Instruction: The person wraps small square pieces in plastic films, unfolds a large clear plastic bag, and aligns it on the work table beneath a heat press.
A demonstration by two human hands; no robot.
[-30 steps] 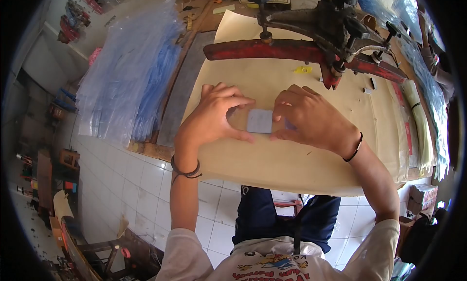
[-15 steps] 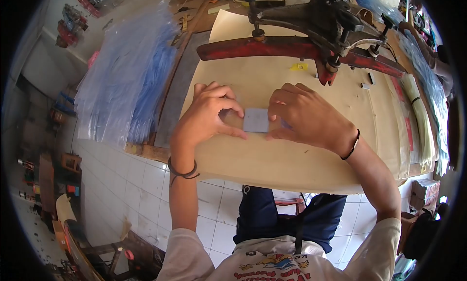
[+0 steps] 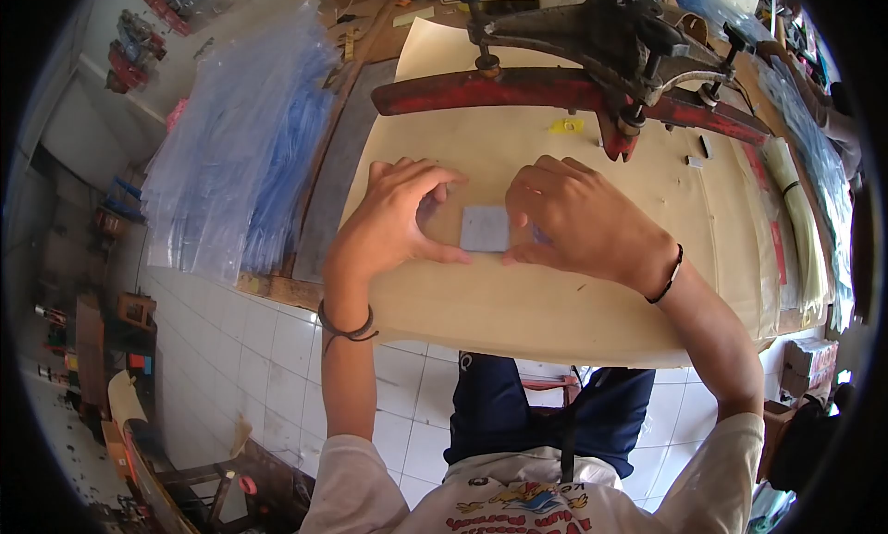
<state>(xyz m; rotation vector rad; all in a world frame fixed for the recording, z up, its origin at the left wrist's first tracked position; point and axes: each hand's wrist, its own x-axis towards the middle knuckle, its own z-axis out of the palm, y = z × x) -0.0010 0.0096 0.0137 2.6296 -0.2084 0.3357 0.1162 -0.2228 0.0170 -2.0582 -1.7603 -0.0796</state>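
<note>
A small, flat, pale grey-blue square (image 3: pixel 485 229) lies on the tan sheet covering the table, between my two hands. It could be one piece or a thin stack. My left hand (image 3: pixel 398 213) is to its left, thumb and index finger spread apart in a C shape. The thumb tip rests near the square's lower left corner, and the index finger is raised off its edge. My right hand (image 3: pixel 583 215) is curled at the square's right edge, with thumb and fingertips against it. A bluish patch shows in the gap of that hand; I cannot tell what it is.
A red and black metal machine arm (image 3: pixel 518 88) spans the table's far side. Clear plastic bags (image 3: pixel 240 155) are piled on the left. A yellow scrap (image 3: pixel 566 125) and small dark bits (image 3: pixel 706 147) lie beyond my hands. A pale tied bundle (image 3: pixel 794 201) is on the right.
My left index finger has lifted up and away from the square's left edge, widening the gap to the thumb. The right hand and the square have barely moved.
</note>
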